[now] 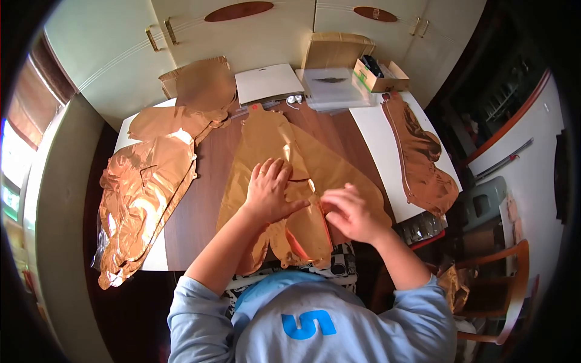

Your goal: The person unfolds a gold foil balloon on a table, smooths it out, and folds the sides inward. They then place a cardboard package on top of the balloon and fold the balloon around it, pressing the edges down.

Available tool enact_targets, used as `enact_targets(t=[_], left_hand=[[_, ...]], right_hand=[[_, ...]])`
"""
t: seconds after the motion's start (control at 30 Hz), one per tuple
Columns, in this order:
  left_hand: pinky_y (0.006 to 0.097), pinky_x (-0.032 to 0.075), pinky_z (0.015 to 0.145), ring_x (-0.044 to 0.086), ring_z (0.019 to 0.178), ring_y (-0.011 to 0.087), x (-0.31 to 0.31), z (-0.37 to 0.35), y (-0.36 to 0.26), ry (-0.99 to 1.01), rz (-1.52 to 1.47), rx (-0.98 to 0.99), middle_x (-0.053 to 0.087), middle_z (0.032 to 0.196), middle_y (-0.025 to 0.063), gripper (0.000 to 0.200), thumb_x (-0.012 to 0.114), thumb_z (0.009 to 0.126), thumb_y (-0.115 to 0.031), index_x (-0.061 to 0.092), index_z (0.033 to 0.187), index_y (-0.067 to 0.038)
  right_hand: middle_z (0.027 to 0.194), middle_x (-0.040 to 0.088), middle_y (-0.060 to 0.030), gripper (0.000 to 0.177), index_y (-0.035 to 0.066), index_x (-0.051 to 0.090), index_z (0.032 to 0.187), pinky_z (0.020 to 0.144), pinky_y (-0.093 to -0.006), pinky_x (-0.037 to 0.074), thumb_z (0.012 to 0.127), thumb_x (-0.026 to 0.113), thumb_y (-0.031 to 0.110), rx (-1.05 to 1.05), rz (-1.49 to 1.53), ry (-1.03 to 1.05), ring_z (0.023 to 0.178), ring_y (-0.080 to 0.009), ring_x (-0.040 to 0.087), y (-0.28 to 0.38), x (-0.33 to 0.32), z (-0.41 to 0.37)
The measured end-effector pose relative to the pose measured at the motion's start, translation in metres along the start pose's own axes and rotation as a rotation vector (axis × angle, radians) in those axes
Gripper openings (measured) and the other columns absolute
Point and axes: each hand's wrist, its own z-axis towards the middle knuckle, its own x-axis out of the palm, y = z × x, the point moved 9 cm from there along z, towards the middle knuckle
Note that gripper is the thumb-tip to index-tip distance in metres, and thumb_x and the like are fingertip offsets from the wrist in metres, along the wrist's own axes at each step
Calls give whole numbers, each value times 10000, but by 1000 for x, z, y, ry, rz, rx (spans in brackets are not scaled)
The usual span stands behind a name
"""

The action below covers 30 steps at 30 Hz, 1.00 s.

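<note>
1. The left hand (268, 190) is resting palm down on the middle foil (348, 181). Its fingers are lying nearly straight, slightly parted and pointing toward the far side, while its thumb is extending toward the right hand (352, 213). It is pressing flat rather than clenching.
2. The right hand is hovering at or just over the same foil, beside a red edge (327, 233). Its fingers are bending loosely inward and blurring; they are perhaps brushing the foil, but whether they are pinching it cannot be told.
3. The middle foil is lying on the centre of the table (200, 224), its narrow end pointing toward the cupboards (260, 30) and its broader part spreading toward the person. Near the hands it is creasing and showing red strips.
4. The left foil (142, 193) is lying crumpled and shining along the table's left side; the right foil (417, 157) is lying on the white surface (378, 151) opposite.
5. Along the far side, a white pad (266, 83) is lying to the left of a clear box (338, 91). Earbuds (295, 98) are sitting near both, and a small carton (396, 83) is holding dark items (371, 65).
6. A chair (514, 290) is standing at the right.
</note>
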Motion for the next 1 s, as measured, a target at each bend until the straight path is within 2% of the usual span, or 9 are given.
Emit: enact_targets(t=[0.07, 0.13, 0.2, 0.4, 0.53, 0.63, 0.8, 0.93, 1.0], left_hand=[[529, 282, 1141, 397, 1366, 361, -1, -2, 1, -36, -48, -2, 494, 1388, 147, 870, 738, 689, -674, 554, 1276, -58], [519, 289, 1139, 394, 1364, 373, -1, -2, 2, -33, -53, -2, 488, 1389, 149, 865, 737, 695, -672, 555, 1274, -57], [518, 291, 1138, 393, 1361, 377, -1, -2, 2, -40, -52, -7, 485, 1389, 150, 868, 739, 694, -673, 555, 1277, -57], [518, 286, 1144, 387, 1364, 381, 3, -4, 2, -47, -68, -4, 482, 1389, 153, 879, 730, 702, -681, 552, 1298, -60], [516, 284, 1148, 382, 1370, 380, 5, -3, 4, -29, -60, -15, 481, 1393, 160, 887, 728, 705, -680, 550, 1305, -52], [514, 271, 1158, 373, 1380, 365, 4, -5, 4, -65, -58, -6, 466, 1413, 174, 887, 710, 716, -680, 548, 1310, -41], [504, 305, 1148, 400, 1362, 347, 48, -7, 31, -163, 107, 117, 469, 1421, 149, 700, 721, 772, -398, 540, 1356, -58], [476, 320, 1146, 402, 1362, 312, 62, -7, 37, -166, 195, 136, 456, 1432, 121, 672, 668, 803, -316, 502, 1392, -39], [474, 313, 1152, 389, 1375, 309, 46, -6, 29, -145, 127, 113, 446, 1439, 117, 704, 678, 795, -346, 495, 1395, -28]], right_hand=[[1093, 657, -145, 337, 20, 629, 1145, 903, -409, 517, 852, 728, 155, 232, 3, -201, 1000, -308, 642, -35, -32, -7], [1001, 629, -148, 386, 19, 625, 1109, 921, -447, 476, 819, 754, 240, 379, -343, -335, 1010, -350, 598, -56, -60, -21], [1014, 633, -154, 395, 14, 626, 1058, 957, -470, 446, 794, 749, 280, 624, -590, -172, 1072, -367, 574, -97, -63, -41], [939, 645, -195, 239, 1, 611, 816, 843, -470, 498, 772, 695, 220, 784, -378, 137, 937, -384, 625, -105, -48, -34], [800, 607, -179, 159, -17, 560, 784, 676, -428, 494, 768, 683, 83, 557, -158, -103, 738, -351, 618, -42, -53, -6], [744, 580, -162, 147, -9, 562, 788, 598, -405, 473, 796, 681, 78, 287, 49, 22, 651, -316, 587, 22, -24, 23], [825, 640, -108, 278, -3, 655, 887, 705, -371, 535, 856, 766, 250, 17, 494, 290, 754, -255, 659, 45, 31, 40], [1142, 662, -174, 274, 8, 665, 1104, 864, -397, 542, 929, 686, 217, 31, 89, -126, 1024, -344, 664, -18, 5, 57], [1284, 602, -197, 387, -11, 601, 1235, 959, -426, 497, 948, 656, 243, -29, -113, -114, 1147, -385, 600, -34, 21, 63]])
